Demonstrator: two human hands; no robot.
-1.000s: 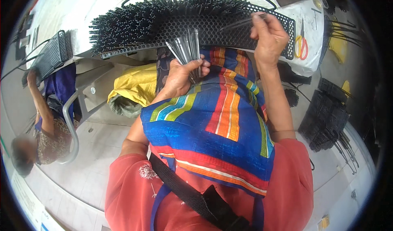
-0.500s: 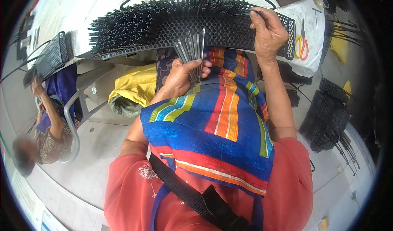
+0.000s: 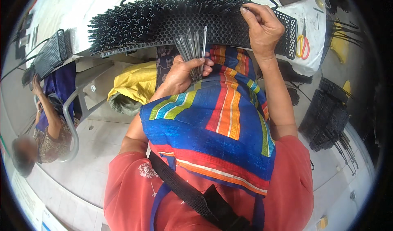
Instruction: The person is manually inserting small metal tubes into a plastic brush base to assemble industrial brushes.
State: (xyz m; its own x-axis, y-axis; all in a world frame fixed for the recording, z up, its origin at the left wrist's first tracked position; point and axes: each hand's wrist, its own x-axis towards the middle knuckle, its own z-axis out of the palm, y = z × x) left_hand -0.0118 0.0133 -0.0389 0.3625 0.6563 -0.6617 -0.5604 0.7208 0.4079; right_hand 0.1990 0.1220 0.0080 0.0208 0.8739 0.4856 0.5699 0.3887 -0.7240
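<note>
A long, curved black panel (image 3: 223,32) with rows of round holes lies across the table edge in front of me. Stiff black bristle-like strips (image 3: 123,26) stand densely over its left part and along its far side. My left hand (image 3: 180,73), low over my lap, is closed around a fanned bundle of thin dark strips (image 3: 189,46); one shiny, paler strip sticks up at the bundle's right. My right hand (image 3: 267,31) pinches at the right end of the far bristle row. Whatever sits between its fingertips is too small to make out.
Scissors (image 3: 303,46) with red and yellow handles lie right of the panel. Further right are stacked black racks (image 3: 325,116) with hooked wires. A yellow sack (image 3: 137,83) is below the table at left. Another person (image 3: 53,124) works at a similar panel (image 3: 51,53) far left.
My right hand has moved slightly left and away from me, to the end of the bristle row. The thin dark piece seen at its fingertips is now hard to see. My left hand keeps its bundle.
</note>
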